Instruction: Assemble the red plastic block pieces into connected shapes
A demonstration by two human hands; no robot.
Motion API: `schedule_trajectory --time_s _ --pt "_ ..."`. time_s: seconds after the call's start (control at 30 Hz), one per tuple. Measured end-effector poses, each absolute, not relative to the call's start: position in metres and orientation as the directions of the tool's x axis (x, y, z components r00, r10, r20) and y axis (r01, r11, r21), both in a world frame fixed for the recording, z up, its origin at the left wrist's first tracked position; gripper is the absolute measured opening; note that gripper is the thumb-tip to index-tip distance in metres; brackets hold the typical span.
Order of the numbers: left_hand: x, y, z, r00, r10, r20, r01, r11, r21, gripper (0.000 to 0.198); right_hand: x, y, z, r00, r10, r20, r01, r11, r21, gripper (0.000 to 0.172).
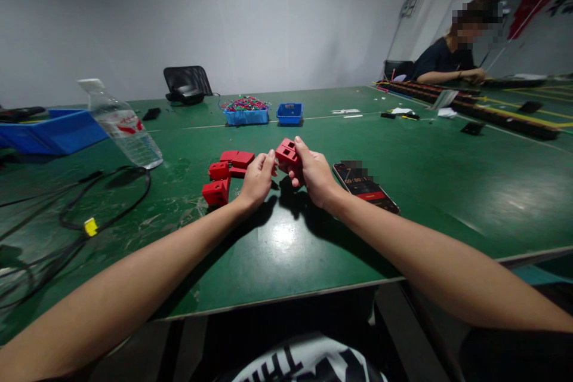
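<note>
My right hand (317,176) is closed around a red block (287,153) with dark square openings, held above the table in front of me. The thumb lies along its upper right side. Just to the left, my left hand (258,180) has its thumb and fingers pinched together close to the block. Whatever sits in that pinch, if anything, is too small or hidden to make out. Beside the left hand, several more red blocks (216,191) rest in a loose group on the green table (286,268), partly covered by the hand.
Right of my hands lies a phone (364,187) with a timer. Farther back stand a blue tray of small colourful pieces (246,116) and a small blue bin (289,114). At left are a tilted-looking water bottle (125,128), black cables (74,215) and a large blue bin (67,137). Another person sits far right.
</note>
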State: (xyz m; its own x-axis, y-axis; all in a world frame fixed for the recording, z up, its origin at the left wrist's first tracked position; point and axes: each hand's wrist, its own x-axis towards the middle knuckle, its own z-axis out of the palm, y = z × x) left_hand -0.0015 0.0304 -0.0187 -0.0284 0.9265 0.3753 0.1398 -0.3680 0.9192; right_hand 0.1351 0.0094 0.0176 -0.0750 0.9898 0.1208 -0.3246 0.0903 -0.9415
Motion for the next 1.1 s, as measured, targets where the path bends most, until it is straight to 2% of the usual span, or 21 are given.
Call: schedule_trajectory --time_s 0.1,0.23,0.3,0.43,0.53,0.7,0.97,1.1 --pt "-0.002 0.033 -0.021 -0.019 0.932 0.362 0.132 -0.357 0.925 0.04 0.135 0.008 0.021 -0.077 0.992 0.1 -0.355 0.066 -0.932 0.045" --pt "-0.002 0.032 -0.02 0.201 0.933 0.299 0.046 -0.314 0.948 0.05 0.137 0.009 0.027 -0.107 0.994 0.031 -0.454 -0.021 -0.891 0.044" --pt "-0.001 0.029 -0.018 0.243 0.929 0.281 0.028 -0.296 0.955 0.05 0.139 0.011 0.029 -0.123 0.992 -0.01 -0.516 -0.073 -0.853 0.047" --pt "0.001 0.025 -0.017 0.22 0.933 0.284 0.02 -0.295 0.955 0.05 0.143 0.014 0.033 -0.118 0.989 -0.089 -0.582 -0.141 -0.801 0.049" --pt "0.003 0.024 -0.018 0.189 0.922 0.338 0.023 -0.349 0.937 0.05 0.144 0.015 0.033 -0.095 0.987 -0.133 -0.588 -0.163 -0.793 0.046" --pt "0.003 0.024 -0.02 0.102 0.893 0.438 0.134 -0.449 0.883 0.045 0.144 0.016 0.033 -0.049 0.982 -0.181 -0.57 -0.176 -0.803 0.044" --pt "0.0 0.019 -0.017 0.046 0.83 0.556 0.357 -0.534 0.767 0.035 0.142 0.018 0.029 0.027 0.984 -0.173 -0.499 -0.137 -0.855 0.036" --pt "0.0 0.018 -0.016 0.04 0.815 0.579 0.4 -0.544 0.738 0.033 0.142 0.019 0.026 0.068 0.986 -0.15 -0.449 -0.104 -0.887 0.034"
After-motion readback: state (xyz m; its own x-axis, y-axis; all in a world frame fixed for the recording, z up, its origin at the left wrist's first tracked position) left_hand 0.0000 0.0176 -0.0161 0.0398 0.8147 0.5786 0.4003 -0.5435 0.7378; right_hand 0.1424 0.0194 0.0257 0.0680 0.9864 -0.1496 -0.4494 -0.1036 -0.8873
